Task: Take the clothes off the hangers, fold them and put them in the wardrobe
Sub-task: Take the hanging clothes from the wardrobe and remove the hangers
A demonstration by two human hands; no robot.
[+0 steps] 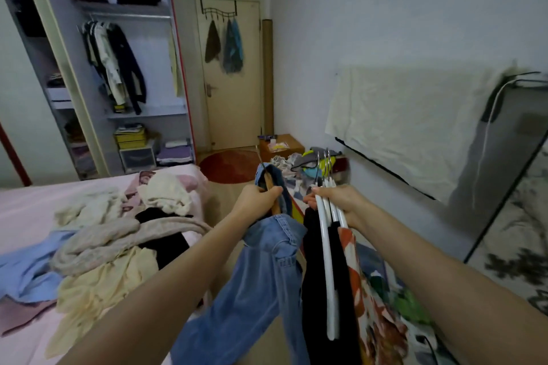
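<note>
Hanging from a wooden hanger (271,187), denim garment (264,270) sits centre-low in view, long axis running down and toward the viewer from the fist, just past the bed (23,195) edge. Left hand (256,197) clenched round hanger neck plus a fold of denim; hook pokes up and away above the knuckles. Right hand (336,198) curled tight round a bunch of white hangers (329,234), black garment (332,290) and an orange-patterned one (367,305) dangling below it. Hands near each other, approx level, not touching. Denim lies below and on the near side of left fingers, so left is the nearer hand; right is fully occupied w/ its bundle. Judged: stripping denim off needs right hand's load put down first. Unfolded clothes pile (112,240) on bed at left. Wardrobe (133,74) open, well apart, far left; shelves part-filled. Door (234,74) beyond.
</note>
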